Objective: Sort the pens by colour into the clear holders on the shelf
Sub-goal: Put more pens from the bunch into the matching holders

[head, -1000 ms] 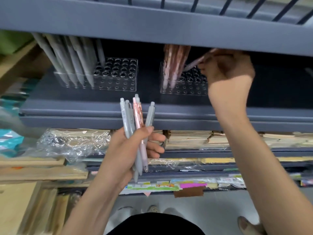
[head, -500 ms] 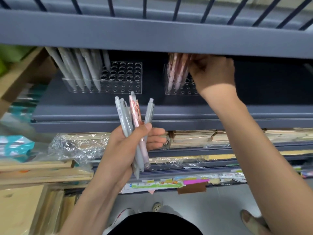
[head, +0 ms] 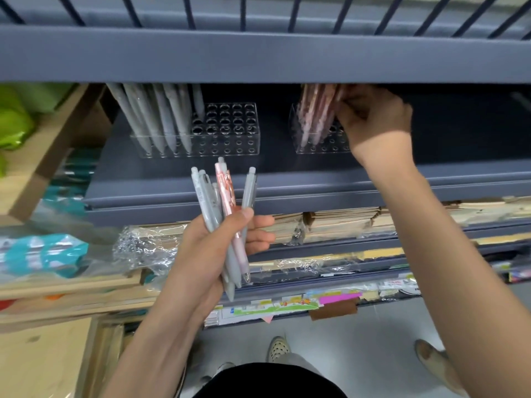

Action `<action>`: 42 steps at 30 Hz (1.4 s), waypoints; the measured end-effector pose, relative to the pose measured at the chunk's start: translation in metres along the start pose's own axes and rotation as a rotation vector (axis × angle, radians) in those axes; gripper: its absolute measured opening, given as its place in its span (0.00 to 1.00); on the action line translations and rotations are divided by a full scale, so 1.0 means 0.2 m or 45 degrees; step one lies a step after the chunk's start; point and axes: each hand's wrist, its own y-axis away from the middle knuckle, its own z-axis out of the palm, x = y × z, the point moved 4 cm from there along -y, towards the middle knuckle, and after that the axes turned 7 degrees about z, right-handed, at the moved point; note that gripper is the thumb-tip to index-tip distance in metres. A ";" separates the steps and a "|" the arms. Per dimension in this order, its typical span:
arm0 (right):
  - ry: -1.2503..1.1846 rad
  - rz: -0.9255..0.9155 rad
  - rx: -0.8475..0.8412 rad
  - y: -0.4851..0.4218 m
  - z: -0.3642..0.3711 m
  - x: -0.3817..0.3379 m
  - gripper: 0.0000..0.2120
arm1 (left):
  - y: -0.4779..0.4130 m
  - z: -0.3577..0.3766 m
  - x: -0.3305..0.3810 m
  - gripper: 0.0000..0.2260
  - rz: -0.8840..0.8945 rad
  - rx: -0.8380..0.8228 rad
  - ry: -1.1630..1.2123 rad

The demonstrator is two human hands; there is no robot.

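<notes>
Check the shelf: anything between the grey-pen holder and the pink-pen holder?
Nothing: in the head view, bare dark shelf separates the grey-pen holder from the pink-pen holder.

No text, brand, number or sign can be read anywhere in the frame. Small print on the barrel of a pale grey click pen and on the colourful paper cards along the lowest shelf edge is too blurred to make out.
</notes>
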 end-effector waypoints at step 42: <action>-0.940 0.126 -0.371 0.32 0.34 -0.61 0.10 | 0.10 -0.42 0.17 0.09 0.093 0.075 -0.049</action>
